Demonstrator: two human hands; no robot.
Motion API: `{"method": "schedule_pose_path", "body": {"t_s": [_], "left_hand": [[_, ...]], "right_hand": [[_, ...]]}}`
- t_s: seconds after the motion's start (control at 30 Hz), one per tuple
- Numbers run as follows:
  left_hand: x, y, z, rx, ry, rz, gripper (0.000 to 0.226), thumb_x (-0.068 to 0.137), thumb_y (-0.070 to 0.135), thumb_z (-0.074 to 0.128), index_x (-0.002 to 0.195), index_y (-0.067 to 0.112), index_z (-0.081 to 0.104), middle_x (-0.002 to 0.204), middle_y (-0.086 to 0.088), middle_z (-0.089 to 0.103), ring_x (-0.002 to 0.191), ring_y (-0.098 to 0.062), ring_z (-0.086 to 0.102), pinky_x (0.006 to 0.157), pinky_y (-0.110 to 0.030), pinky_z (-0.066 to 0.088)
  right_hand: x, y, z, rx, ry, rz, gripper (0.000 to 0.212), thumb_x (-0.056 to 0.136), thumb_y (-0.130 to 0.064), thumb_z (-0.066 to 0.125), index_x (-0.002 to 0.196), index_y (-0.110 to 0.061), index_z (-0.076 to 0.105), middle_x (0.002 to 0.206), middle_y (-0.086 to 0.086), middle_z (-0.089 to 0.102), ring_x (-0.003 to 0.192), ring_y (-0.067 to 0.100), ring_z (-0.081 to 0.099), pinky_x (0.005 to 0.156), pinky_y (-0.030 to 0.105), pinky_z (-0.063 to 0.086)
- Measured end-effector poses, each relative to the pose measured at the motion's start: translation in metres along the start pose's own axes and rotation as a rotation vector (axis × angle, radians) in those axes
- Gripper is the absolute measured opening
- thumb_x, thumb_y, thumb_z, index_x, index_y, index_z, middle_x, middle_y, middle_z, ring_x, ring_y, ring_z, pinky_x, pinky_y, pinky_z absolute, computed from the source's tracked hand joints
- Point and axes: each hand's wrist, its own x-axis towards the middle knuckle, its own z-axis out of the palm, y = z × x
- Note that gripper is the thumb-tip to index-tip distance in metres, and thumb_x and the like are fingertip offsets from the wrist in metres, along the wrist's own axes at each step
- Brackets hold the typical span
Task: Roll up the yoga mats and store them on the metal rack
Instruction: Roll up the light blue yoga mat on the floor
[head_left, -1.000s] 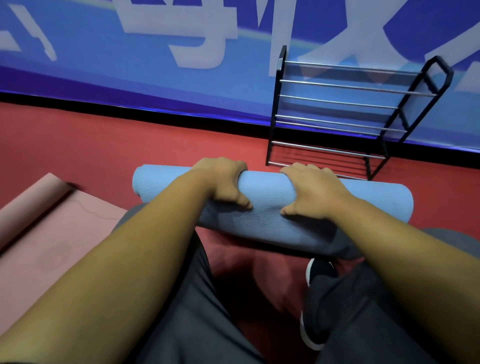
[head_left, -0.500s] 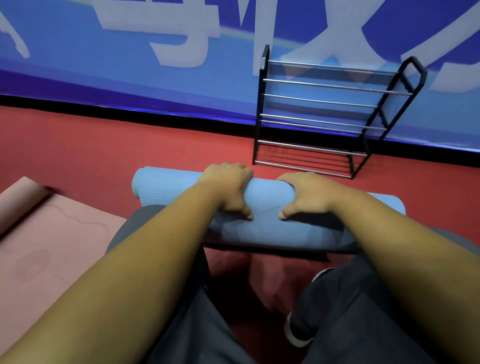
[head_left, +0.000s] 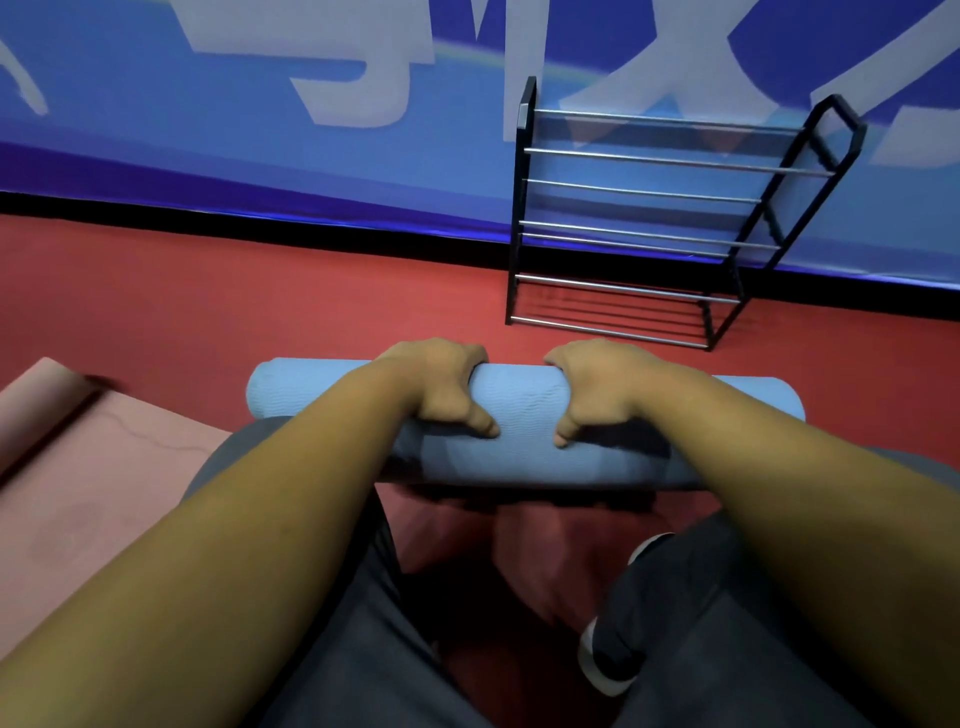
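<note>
Blue wall banner (head_left: 208, 114) — large white characters, cropped, not readable. Blue yoga mat (head_left: 519, 410): ribbed foam, rolled into a tight cylinder, held crosswise above the person's knees. Left hand (head_left: 441, 384) and right hand (head_left: 597, 389) grip its middle side by side — fingers curled over the top, thumbs on the near face. Metal rack (head_left: 649, 228): black frame, chrome rails, far right on the red floor (head_left: 260, 301). Pink mat (head_left: 104, 467), partly unrolled, near left.
</note>
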Motion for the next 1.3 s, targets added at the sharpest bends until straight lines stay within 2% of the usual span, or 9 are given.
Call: {"method": "schedule_pose_path", "body": {"t_s": [0.23,0.5,0.6,0.7,0.8,1.0,1.13,1.2,1.3], "left_hand": [[0.001,0.004,0.001,0.19,0.05,0.048,0.113,0.048,0.086,0.085,0.14,0.031,0.047,0.136,0.005,0.055,0.126,-0.026,0.055,0.105,-0.049,0.047],[0.006,-0.001,0.0,0.114,0.155,0.09,0.091,0.049,0.081,0.085,0.123,0.036,0.056,0.12,0.009,0.066,0.111,-0.024,0.064,0.088,-0.041,0.052],[0.006,0.001,-0.004,0.077,0.101,0.075,0.083,0.052,0.077,0.088,0.119,0.037,0.06,0.11,0.01,0.068,0.103,-0.023,0.064,0.079,-0.037,0.05],[0.006,0.001,-0.01,-0.005,0.024,0.03,0.077,0.051,0.075,0.089,0.111,0.037,0.063,0.098,0.014,0.066,0.095,-0.021,0.063,0.081,-0.038,0.055],[0.007,-0.002,-0.015,-0.089,-0.005,-0.001,0.076,0.044,0.078,0.089,0.103,0.037,0.064,0.093,0.017,0.067,0.091,-0.017,0.066,0.085,-0.04,0.06],[0.003,0.004,-0.019,-0.117,-0.089,0.023,0.084,0.059,0.073,0.09,0.127,0.033,0.059,0.117,0.008,0.069,0.106,-0.023,0.065,0.097,-0.043,0.057],[0.001,0.015,-0.017,0.136,0.026,0.078,0.103,0.056,0.082,0.085,0.136,0.029,0.049,0.134,0.003,0.061,0.121,-0.027,0.061,0.101,-0.046,0.051],[-0.001,0.022,-0.013,0.362,0.121,0.098,0.116,0.049,0.085,0.085,0.14,0.025,0.044,0.136,0.001,0.056,0.125,-0.028,0.057,0.102,-0.049,0.046],[0.001,0.029,-0.01,0.464,0.239,0.115,0.11,0.053,0.078,0.09,0.135,0.022,0.044,0.132,-0.001,0.057,0.12,-0.028,0.055,0.1,-0.047,0.042]], "right_hand": [[0.008,0.009,-0.007,0.347,-0.065,0.041,0.068,0.055,-0.045,0.101,0.114,-0.032,0.071,0.103,-0.012,0.076,0.091,0.013,0.073,0.075,0.031,0.058],[-0.001,0.009,-0.015,0.346,-0.125,0.038,0.075,0.061,-0.046,0.101,0.125,-0.035,0.065,0.108,-0.01,0.076,0.09,0.016,0.076,0.083,0.041,0.065],[-0.003,0.006,-0.006,0.275,-0.145,0.015,0.091,0.066,-0.052,0.097,0.144,-0.034,0.053,0.124,-0.005,0.069,0.103,0.021,0.072,0.093,0.043,0.06],[-0.003,0.003,0.008,0.019,-0.05,0.021,0.136,0.058,-0.072,0.092,0.166,-0.03,0.022,0.15,0.005,0.044,0.136,0.033,0.05,0.114,0.049,0.045],[-0.006,0.001,0.012,-0.053,0.057,0.01,0.148,0.054,-0.076,0.091,0.169,-0.03,0.01,0.157,0.008,0.036,0.144,0.036,0.041,0.118,0.051,0.039],[-0.015,0.005,-0.007,-0.043,0.104,0.018,0.129,0.051,-0.079,0.089,0.159,-0.03,0.041,0.16,-0.007,0.051,0.143,0.023,0.052,0.109,0.047,0.047],[-0.016,0.019,-0.016,0.166,0.041,0.03,0.095,0.051,-0.065,0.098,0.134,-0.03,0.066,0.125,-0.008,0.073,0.111,0.019,0.067,0.089,0.032,0.051],[-0.018,0.024,-0.019,0.276,0.019,0.062,0.08,0.049,-0.06,0.099,0.12,-0.034,0.072,0.106,-0.015,0.076,0.098,0.013,0.071,0.089,0.034,0.058],[-0.02,0.023,-0.019,0.326,0.016,0.075,0.077,0.045,-0.065,0.095,0.114,-0.037,0.074,0.1,-0.017,0.077,0.092,0.009,0.072,0.09,0.037,0.061]]}}
